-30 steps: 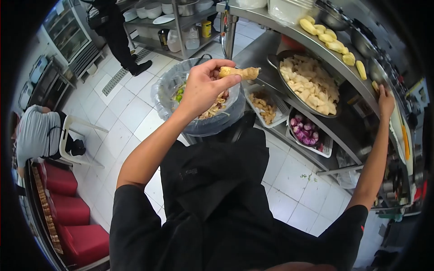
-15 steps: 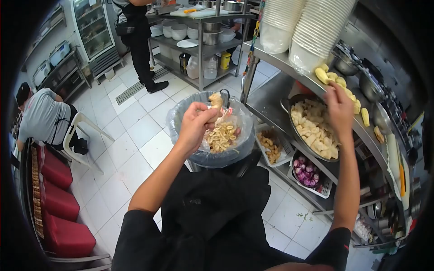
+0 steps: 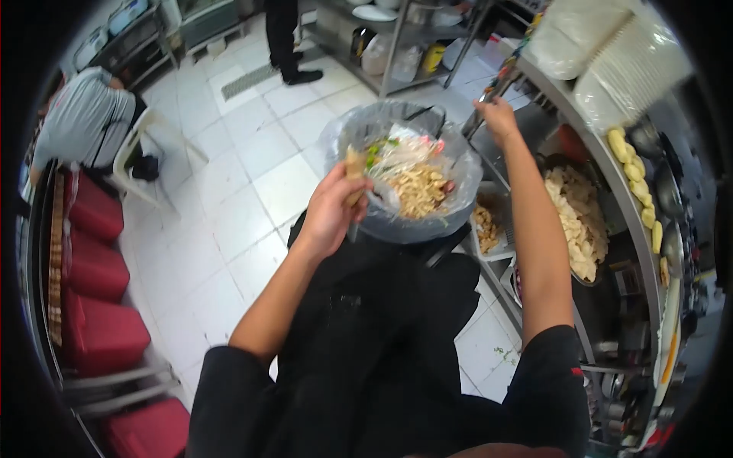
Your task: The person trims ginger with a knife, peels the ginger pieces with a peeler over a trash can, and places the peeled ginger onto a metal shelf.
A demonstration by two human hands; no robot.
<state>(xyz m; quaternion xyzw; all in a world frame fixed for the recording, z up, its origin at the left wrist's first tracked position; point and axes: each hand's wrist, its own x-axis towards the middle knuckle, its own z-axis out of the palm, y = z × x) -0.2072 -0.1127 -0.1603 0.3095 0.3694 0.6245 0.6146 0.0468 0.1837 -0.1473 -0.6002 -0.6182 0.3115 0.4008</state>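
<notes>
Left hand (image 3: 330, 210): thumb and fingers are pinched together around 1 tan root piece (image 3: 354, 177), its upper end sticking out above them.
Root piece: upright, at the left rim of the lined bin, over the person's lap side.
Right hand (image 3: 498, 120): arm stretched forward, fingers partly curled beside the metal post (image 3: 504, 76) at the near-left corner of the upper shelf (image 3: 561, 99); blur hides whether they grip anything.
Bin (image 3: 467, 200): clear plastic liner, with pale peelings (image 3: 418, 191), green bits and crumpled plastic inside.
Tray (image 3: 500, 248): white, just right of the bin, holding small brown root pieces (image 3: 485, 227); partly hidden by the right forearm.
Pan (image 3: 594, 281): on the lower shelf, heaped with pale pieces (image 3: 578, 221).
Upper shelf: yellow peeled pieces (image 3: 636, 179) in a row along its left edge; wrapped white containers (image 3: 626, 80) at its far end.
Left side: 1 person in a grey shirt (image 3: 90, 118) on a white chair (image 3: 126, 160), near 4 red seats (image 3: 107, 332).
Far side: 1 person's dark-clothed legs (image 3: 282, 38).
</notes>
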